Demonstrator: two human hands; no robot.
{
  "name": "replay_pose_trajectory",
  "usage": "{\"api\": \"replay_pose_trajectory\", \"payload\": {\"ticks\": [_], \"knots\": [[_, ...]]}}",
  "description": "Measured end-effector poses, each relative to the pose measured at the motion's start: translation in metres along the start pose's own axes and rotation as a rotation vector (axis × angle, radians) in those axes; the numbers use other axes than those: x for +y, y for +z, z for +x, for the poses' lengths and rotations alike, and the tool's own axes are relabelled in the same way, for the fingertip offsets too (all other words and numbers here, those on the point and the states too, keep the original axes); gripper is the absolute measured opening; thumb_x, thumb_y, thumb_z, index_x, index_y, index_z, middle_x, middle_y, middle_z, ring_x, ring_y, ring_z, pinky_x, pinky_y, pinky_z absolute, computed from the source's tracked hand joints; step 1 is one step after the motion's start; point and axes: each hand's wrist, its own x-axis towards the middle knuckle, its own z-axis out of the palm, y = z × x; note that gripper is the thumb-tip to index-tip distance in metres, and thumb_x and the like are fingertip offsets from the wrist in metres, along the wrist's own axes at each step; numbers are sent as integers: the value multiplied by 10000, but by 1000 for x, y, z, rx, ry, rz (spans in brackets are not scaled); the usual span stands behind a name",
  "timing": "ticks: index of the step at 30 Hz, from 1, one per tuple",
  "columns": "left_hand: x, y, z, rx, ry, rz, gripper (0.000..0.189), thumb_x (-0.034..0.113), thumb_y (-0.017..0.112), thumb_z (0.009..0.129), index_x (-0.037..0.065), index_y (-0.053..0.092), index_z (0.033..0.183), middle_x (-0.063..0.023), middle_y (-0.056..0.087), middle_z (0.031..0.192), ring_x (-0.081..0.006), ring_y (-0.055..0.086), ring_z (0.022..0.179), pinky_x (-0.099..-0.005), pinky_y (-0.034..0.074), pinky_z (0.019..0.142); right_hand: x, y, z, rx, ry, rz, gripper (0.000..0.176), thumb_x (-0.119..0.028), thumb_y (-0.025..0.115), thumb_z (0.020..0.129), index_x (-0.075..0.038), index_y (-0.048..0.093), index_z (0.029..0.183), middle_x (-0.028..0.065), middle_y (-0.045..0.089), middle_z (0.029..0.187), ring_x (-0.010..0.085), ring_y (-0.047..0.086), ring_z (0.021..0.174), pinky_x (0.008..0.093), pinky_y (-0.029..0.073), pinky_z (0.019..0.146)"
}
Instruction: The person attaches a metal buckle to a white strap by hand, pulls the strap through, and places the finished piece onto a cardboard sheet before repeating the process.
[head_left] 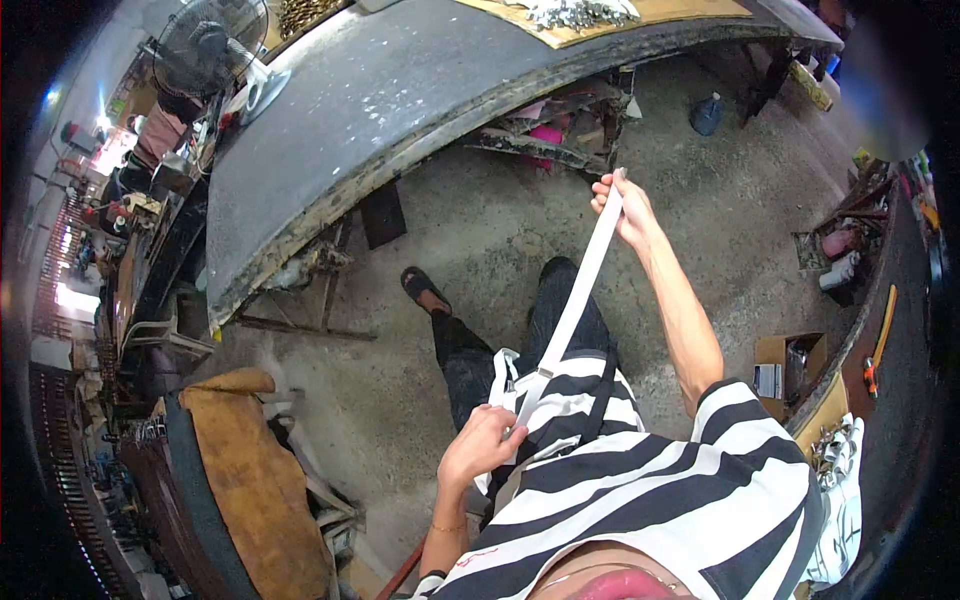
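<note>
A long white strap (pixel 585 285) runs taut and slanting in front of the striped shirt and dark trousers. Its upper end is pinched in my right hand (pixel 627 207), which is held out forward on an extended arm. Near my waist, my left hand (pixel 484 443) closes its fingers on the lower part of the strap. A small buckle or slider (pixel 545 373) sits on the strap just above my left hand. More white strap hangs in a loop beside my left hand, against the shirt.
A dark worktable (pixel 400 95) curves across the front, with a fan (pixel 210 45) at its left end. A chair with a brown cover (pixel 245 480) stands at lower left. Blue bottle (pixel 706 115) and cardboard box (pixel 806 360) are on the floor to the right.
</note>
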Motion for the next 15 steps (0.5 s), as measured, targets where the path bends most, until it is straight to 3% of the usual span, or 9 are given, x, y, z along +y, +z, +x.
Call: {"api": "replay_pose_trajectory", "payload": {"ticks": [3,6,8,11,13,14,15], "knots": [[5,-2,4,64,-14,98,281,178,621,856,-14,542,667,-180,529,681,-360,543,708,-457,411,858,-9,10,-8,20,96,32,409,-388,436,1017,-15,545,1142,139,662,977,234,639,785,422,570,780],[2,9,6,234,15,107,288,175,612,865,-10,539,657,-150,530,676,-357,541,715,-469,389,931,-25,7,-8,-41,139,184,427,-401,400,1025,-19,567,1118,135,664,990,254,639,813,440,557,814],[9,9,6,240,14,92,300,184,595,899,-4,551,669,-125,525,671,-335,550,722,-486,376,966,-37,-10,4,-126,206,280,440,-393,363,1034,-17,546,1171,136,656,1039,267,641,819,450,552,832],[19,11,9,253,-13,52,304,201,594,938,-5,583,715,-146,548,681,-317,584,735,-546,365,980,-52,0,-2,-107,260,346,428,-402,377,1029,-15,558,1067,111,634,916,238,612,754,408,556,762],[20,12,12,295,28,80,285,190,602,930,-6,591,723,-141,557,694,-310,590,746,-555,359,986,-55,17,-17,-28,204,216,411,-393,392,1029,-32,537,895,68,535,732,181,513,608,334,506,612],[20,15,12,341,56,105,266,179,610,922,-6,600,731,-136,567,707,-303,596,757,-563,353,993,-56,11,-14,-22,205,212,411,-393,392,1029,-32,537,895,68,535,732,181,513,608,334,506,612],[17,15,12,338,73,120,227,165,617,912,-5,615,762,-121,587,750,-289,605,809,-569,345,1002,-56,2,-8,-121,274,406,405,-403,405,1024,-46,505,860,49,479,689,158,450,565,312,454,562]]}}
